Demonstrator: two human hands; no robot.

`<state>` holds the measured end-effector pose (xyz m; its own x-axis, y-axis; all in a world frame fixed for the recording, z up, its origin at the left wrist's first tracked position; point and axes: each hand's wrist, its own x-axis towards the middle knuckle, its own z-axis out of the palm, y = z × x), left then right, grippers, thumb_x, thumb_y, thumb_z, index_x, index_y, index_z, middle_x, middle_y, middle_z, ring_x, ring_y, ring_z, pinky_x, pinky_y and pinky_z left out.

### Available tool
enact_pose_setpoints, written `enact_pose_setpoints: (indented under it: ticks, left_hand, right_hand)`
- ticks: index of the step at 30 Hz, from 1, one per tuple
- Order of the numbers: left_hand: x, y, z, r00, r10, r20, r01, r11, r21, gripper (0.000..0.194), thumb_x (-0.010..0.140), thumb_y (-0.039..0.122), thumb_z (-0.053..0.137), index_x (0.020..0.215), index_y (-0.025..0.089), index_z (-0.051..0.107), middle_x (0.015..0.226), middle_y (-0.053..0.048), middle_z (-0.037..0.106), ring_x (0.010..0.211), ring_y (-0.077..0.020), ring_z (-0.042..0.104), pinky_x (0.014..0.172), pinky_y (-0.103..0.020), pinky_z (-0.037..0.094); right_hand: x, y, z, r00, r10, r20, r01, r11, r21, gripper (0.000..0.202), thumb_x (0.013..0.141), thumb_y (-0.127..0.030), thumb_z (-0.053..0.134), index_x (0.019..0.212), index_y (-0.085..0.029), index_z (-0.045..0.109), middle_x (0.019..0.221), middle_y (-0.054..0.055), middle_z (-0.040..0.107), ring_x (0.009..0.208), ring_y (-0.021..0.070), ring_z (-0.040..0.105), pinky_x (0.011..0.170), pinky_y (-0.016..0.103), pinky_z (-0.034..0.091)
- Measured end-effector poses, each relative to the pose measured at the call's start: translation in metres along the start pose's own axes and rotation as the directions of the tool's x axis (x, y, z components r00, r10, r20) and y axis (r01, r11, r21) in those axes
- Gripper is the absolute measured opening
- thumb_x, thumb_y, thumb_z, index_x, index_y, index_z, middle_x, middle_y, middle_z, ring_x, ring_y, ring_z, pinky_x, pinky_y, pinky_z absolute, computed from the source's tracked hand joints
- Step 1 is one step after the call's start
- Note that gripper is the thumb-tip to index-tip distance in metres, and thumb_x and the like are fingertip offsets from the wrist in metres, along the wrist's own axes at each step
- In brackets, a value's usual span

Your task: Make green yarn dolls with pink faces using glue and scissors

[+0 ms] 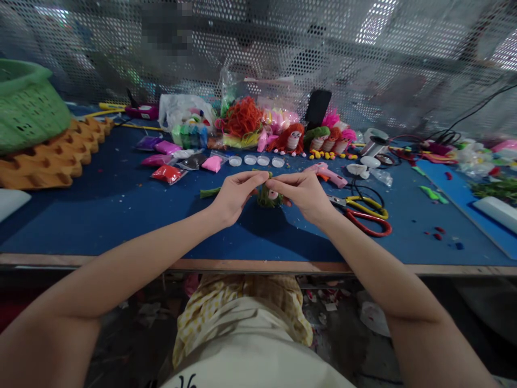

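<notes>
Above the front half of the blue table, my left hand (238, 195) and my right hand (307, 195) meet fingertip to fingertip. Between them is a small doll (270, 198) with green yarn hair and a pale pinkish part showing. Both hands are closed in a pinch at the doll's top, and the fingers cover much of it. A bundle of green yarn (209, 193) pokes out behind my left hand. Scissors (365, 213) with red and yellow handles lie just right of my right hand, and a pink glue gun (328, 175) rests behind it.
Finished-looking yarn dolls (291, 141) stand along the back near orange yarn (244, 117) and a dark phone (318, 108). Small coloured packets (168, 172) and round clear dishes (250, 160) lie in front. A green basket (30, 108) sits on an orange egg-tray-like piece (52, 161) at left.
</notes>
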<state>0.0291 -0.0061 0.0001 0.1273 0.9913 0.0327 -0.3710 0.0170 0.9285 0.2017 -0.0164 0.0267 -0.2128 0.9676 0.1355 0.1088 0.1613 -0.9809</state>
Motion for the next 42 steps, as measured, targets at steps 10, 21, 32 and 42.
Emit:
enact_pose_setpoints:
  ticks: [10,21,32,42]
  left_hand:
    - [-0.001,0.002,0.003,0.998,-0.058,-0.027,0.055,0.994,-0.089,0.014,0.068,0.031,0.091,0.074,0.023,0.082,0.085,0.001,0.077,0.076,-0.0099,0.061,0.069,-0.024,0.046]
    - [-0.004,0.002,0.009,0.999,-0.041,-0.001,0.040,0.986,-0.163,0.024,0.062,0.036,0.096,0.076,0.023,0.083,0.085,0.002,0.077,0.076,-0.0084,0.060,0.067,-0.022,0.045]
    - [-0.009,0.005,0.014,0.998,-0.045,0.035,0.051,0.971,-0.232,0.034,0.054,0.042,0.100,0.073,0.022,0.082,0.077,0.004,0.074,0.075,-0.0067,0.061,0.071,-0.018,0.050]
    - [-0.008,0.005,0.013,0.999,0.044,-0.021,-0.046,0.993,-0.112,0.023,0.066,0.038,0.093,0.064,0.021,0.076,0.079,0.002,0.073,0.076,-0.0099,0.060,0.072,-0.023,0.048]
  right_hand:
    - [-0.001,-0.004,0.003,0.996,-0.071,0.058,0.071,0.997,0.002,0.041,0.071,-0.056,0.086,0.074,-0.016,0.080,0.070,0.002,0.065,0.055,0.0076,0.046,0.045,0.025,0.034]
    - [-0.001,0.003,0.005,0.990,-0.094,0.107,0.086,0.993,0.081,0.040,0.071,-0.055,0.087,0.070,-0.017,0.076,0.070,-0.002,0.060,0.052,0.0058,0.042,0.044,0.027,0.029]
    - [-0.002,0.005,0.009,0.990,-0.027,0.138,0.012,0.994,0.110,0.044,0.068,-0.058,0.088,0.077,-0.017,0.077,0.066,-0.004,0.054,0.052,0.0057,0.040,0.043,0.024,0.029]
    - [-0.004,0.002,0.008,0.988,-0.009,0.152,-0.001,0.998,0.067,0.045,0.071,-0.060,0.086,0.070,-0.017,0.075,0.060,-0.005,0.048,0.050,0.0057,0.038,0.042,0.025,0.029]
